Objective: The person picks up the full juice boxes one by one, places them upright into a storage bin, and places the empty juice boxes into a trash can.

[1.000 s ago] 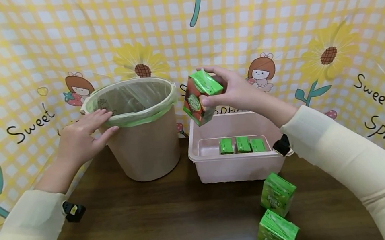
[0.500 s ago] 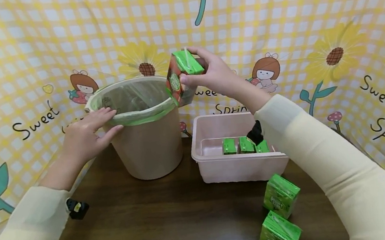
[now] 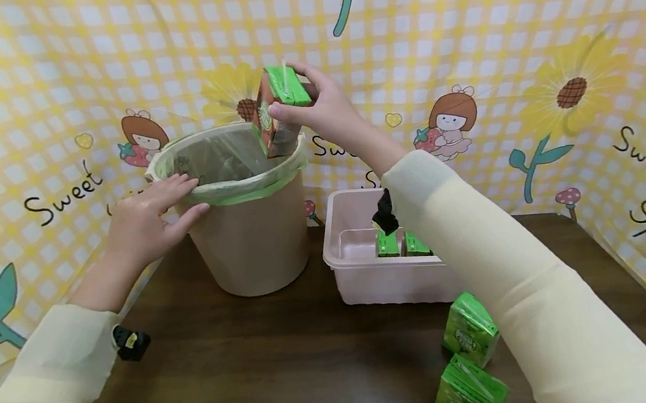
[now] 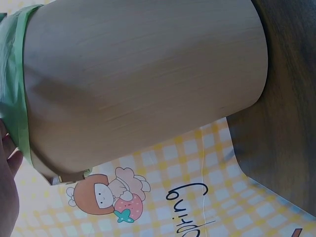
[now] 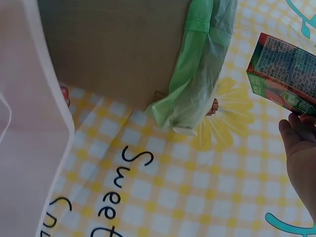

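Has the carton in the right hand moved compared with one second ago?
Yes. The carton in the right hand went left and up, from above the pink tub to over the bin's rim.

I'm seeing the bin (image 3: 251, 238) mouth gaping open beneath the carton (image 3: 277, 112); my left hand (image 3: 144, 218) is crowding its near-left rim.

Bright, even light; soft shadows; sharp, edge-warped views.
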### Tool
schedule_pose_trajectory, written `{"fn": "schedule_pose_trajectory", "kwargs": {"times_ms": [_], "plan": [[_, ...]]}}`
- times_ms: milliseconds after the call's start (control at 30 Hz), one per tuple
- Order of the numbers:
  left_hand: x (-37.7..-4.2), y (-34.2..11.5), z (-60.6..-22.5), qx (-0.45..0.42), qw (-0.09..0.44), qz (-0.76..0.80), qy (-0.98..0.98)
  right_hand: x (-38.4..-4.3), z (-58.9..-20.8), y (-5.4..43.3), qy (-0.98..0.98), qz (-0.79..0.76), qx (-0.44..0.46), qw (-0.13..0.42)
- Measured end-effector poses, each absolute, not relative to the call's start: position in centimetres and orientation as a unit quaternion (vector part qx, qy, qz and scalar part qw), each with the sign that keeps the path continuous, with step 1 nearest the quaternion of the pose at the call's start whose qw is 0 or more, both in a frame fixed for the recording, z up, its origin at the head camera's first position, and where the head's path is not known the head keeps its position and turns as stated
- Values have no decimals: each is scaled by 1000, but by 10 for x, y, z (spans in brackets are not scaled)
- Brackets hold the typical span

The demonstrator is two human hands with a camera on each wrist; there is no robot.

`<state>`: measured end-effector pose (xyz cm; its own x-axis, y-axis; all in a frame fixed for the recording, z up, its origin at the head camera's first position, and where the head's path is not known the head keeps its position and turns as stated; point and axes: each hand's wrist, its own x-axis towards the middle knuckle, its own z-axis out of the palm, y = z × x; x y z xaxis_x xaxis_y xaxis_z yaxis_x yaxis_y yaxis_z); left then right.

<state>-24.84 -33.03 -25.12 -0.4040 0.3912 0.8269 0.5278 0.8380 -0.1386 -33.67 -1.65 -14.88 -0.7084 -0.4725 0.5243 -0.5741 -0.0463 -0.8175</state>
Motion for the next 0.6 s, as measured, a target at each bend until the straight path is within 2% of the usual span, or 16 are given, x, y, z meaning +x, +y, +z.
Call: {"fn": "schedule_pose_trajectory", "kwargs": {"times_ms": [600], "plan": [[-250, -332, -248, -265, 457, -61, -847, -351, -163, -64, -668, 658, 347, 17]]}}
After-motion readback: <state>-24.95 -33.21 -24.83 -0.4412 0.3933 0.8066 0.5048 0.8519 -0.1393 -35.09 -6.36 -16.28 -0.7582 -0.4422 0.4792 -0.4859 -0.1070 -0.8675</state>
